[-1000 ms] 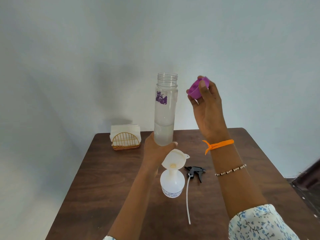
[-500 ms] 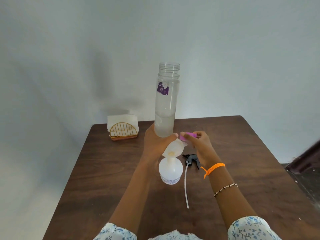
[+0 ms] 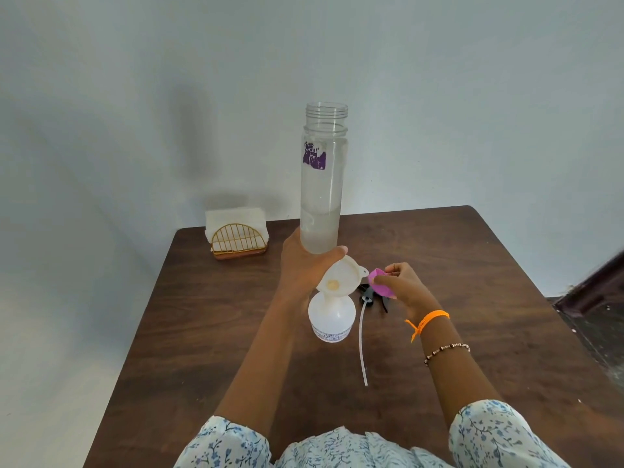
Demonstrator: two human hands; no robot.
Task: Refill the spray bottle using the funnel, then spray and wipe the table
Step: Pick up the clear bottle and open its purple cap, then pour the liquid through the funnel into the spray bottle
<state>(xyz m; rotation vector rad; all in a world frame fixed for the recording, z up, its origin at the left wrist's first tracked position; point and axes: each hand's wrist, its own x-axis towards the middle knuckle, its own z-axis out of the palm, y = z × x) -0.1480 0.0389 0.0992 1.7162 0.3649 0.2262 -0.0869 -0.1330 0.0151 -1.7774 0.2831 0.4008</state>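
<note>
Standing upright at the centre of the frame, the spray bottle rests on the dark wooden table with its long axis vertical and its open neck pointing up. It is a squat, translucent white bottle with small printed text near its base; its liquid level cannot be read. A white funnel sits in the neck, its bowl tilted toward the viewer and its small tab pointing to the right of the frame.

Just above the funnel, the left hand grips the bottom end of a tall clear water bottle, fingers and thumb curled round it. The water bottle is held upright, threaded mouth uncapped and pointing up, with a torn purple label near the top and clear liquid in the lower part.

To the right of the funnel, the right hand pinches a purple cap between thumb and fingers. An orange band and a beaded bracelet sit on that wrist.

Below the right hand, the black sprayer head lies flat on the table, its white dip tube running toward the lower edge of the frame.

At the upper left corner of the table stands a gold wire napkin holder holding white napkins.
</note>
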